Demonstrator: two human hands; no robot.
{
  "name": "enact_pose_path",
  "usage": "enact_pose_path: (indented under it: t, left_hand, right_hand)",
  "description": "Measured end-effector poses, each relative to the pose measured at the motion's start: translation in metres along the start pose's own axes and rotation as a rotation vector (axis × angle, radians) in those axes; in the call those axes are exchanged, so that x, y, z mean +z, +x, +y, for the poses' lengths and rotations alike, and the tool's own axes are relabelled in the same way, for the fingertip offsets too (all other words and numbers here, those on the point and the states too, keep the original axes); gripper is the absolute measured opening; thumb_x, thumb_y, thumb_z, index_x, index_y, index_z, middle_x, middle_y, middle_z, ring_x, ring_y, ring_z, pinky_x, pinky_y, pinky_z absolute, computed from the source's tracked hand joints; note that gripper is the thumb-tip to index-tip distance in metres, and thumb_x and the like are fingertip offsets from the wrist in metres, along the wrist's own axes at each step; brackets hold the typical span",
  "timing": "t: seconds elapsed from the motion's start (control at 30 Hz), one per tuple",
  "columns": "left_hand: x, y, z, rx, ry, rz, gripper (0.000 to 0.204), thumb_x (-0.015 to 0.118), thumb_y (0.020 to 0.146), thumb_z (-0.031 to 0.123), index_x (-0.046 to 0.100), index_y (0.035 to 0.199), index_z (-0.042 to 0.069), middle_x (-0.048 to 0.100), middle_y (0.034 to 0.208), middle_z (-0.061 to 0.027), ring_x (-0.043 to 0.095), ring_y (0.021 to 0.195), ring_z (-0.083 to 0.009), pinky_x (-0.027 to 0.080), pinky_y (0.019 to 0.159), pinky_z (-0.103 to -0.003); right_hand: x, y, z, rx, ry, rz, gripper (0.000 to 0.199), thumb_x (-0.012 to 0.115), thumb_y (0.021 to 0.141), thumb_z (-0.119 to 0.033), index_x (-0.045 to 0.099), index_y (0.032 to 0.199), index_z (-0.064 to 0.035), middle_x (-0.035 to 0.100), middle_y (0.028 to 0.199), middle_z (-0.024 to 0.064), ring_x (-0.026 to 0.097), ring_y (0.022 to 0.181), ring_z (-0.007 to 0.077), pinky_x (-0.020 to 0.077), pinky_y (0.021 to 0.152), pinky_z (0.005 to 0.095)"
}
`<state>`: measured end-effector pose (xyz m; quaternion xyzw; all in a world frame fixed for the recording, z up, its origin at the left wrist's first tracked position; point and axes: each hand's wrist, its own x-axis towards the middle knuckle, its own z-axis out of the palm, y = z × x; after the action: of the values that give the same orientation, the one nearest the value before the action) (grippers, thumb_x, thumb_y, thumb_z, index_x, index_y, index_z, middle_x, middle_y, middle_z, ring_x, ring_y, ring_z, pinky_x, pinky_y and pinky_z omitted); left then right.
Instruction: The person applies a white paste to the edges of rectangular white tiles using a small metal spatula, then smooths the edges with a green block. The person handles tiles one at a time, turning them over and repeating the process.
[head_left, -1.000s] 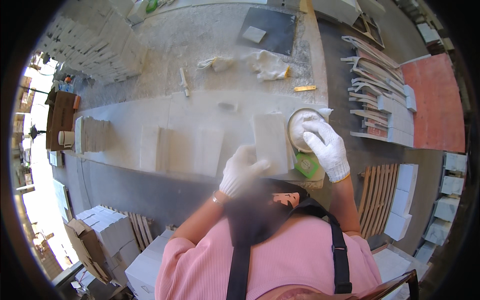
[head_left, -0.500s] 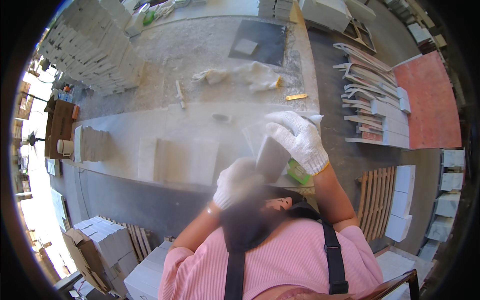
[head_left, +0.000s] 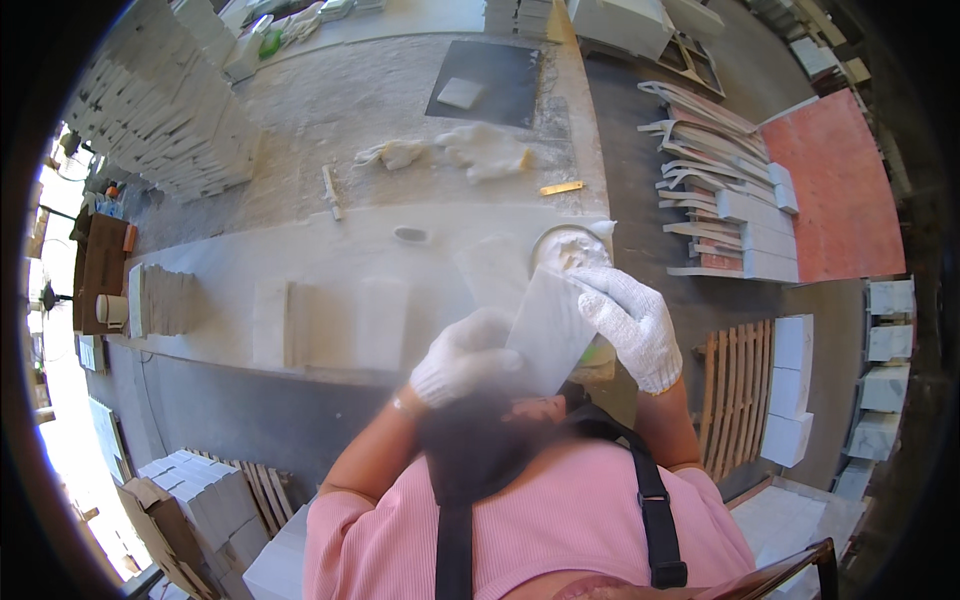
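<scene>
A pale rectangular tile (head_left: 550, 330) is tilted up in front of my chest, above the table's near edge. My left hand (head_left: 462, 360), in a white knit glove and slightly blurred, grips its left edge. Gloved fingers of my right hand (head_left: 632, 325) close on its upper right edge. Just beyond the tile stands a round bowl (head_left: 540, 243) heaped with white powder or paste (head_left: 578, 250). Another flat pale piece (head_left: 485, 272) lies left of the bowl. Part of a green item shows behind the tile.
Tile stacks (head_left: 160, 300) stand on the table's left, with a taller stack (head_left: 160, 110) behind. White gloves (head_left: 480, 152), a yellow strip (head_left: 561, 187) and a dark sheet (head_left: 515, 85) lie farther back. Right of the table are white strips (head_left: 700, 215) and a wooden pallet (head_left: 737, 385).
My right hand has come down from over the bowl onto the tile's right edge. The tile has turned, showing its broad pale face. The whole view has shifted slightly.
</scene>
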<state>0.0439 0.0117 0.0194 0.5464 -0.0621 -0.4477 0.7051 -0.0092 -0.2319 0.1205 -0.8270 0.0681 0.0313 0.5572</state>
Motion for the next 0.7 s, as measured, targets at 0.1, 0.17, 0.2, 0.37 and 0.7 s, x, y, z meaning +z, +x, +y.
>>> enact_pose_path:
  t: [0.1, 0.17, 0.2, 0.37, 0.7]
  left_hand:
    - [0.003, 0.002, 0.002, -0.005, -0.025, -0.045, 0.039, 0.082, 0.089, 0.008, 0.067, 0.125, 0.001, 0.072, 0.115, -0.0050, 0.067, 0.105, -0.0149, 0.055, 0.094, -0.033]
    - [0.004, 0.002, 0.003, 0.001, -0.034, -0.058, 0.039, 0.081, 0.091, 0.011, 0.067, 0.126, 0.001, 0.072, 0.115, -0.0049, 0.067, 0.105, -0.0145, 0.055, 0.094, -0.032]
    - [0.004, 0.003, 0.004, 0.007, -0.026, -0.058, 0.039, 0.081, 0.091, 0.012, 0.067, 0.126, 0.001, 0.072, 0.115, -0.0048, 0.066, 0.105, -0.0142, 0.055, 0.094, -0.032]
    - [0.003, 0.005, 0.006, 0.018, 0.005, -0.068, 0.040, 0.080, 0.093, 0.016, 0.066, 0.127, 0.000, 0.072, 0.115, -0.0047, 0.066, 0.106, -0.0129, 0.054, 0.093, -0.031]
    - [-0.007, 0.014, 0.036, 0.148, 0.639, 0.023, 0.050, 0.077, 0.095, 0.031, 0.067, 0.133, 0.000, 0.075, 0.105, -0.0124, 0.070, 0.094, -0.0168, 0.057, 0.085, -0.035]
  right_hand:
    - [0.000, -0.005, 0.004, 0.021, 0.022, 0.050, 0.036, 0.065, 0.100, -0.014, 0.070, 0.129, 0.0067, 0.074, 0.120, 0.0143, 0.067, 0.113, 0.0197, 0.0495, 0.103, 0.0327]
    - [0.001, -0.007, 0.009, 0.066, 0.063, 0.087, 0.036, 0.064, 0.099, -0.013, 0.070, 0.129, 0.0073, 0.075, 0.120, 0.0139, 0.067, 0.112, 0.0186, 0.0496, 0.102, 0.0321]
    - [0.002, -0.007, 0.011, 0.059, 0.073, 0.103, 0.036, 0.064, 0.099, -0.013, 0.070, 0.129, 0.0075, 0.075, 0.120, 0.0137, 0.066, 0.112, 0.0183, 0.0495, 0.102, 0.0319]
    - [0.003, -0.009, 0.019, 0.052, 0.113, 0.142, 0.037, 0.064, 0.099, -0.013, 0.070, 0.130, 0.0077, 0.075, 0.120, 0.0124, 0.066, 0.112, 0.0171, 0.0493, 0.102, 0.0310]
    - [0.017, -0.014, 0.036, 0.206, 0.361, 0.195, 0.038, 0.065, 0.100, -0.011, 0.069, 0.132, 0.0071, 0.074, 0.120, 0.0103, 0.067, 0.108, 0.0141, 0.0511, 0.100, 0.0295]
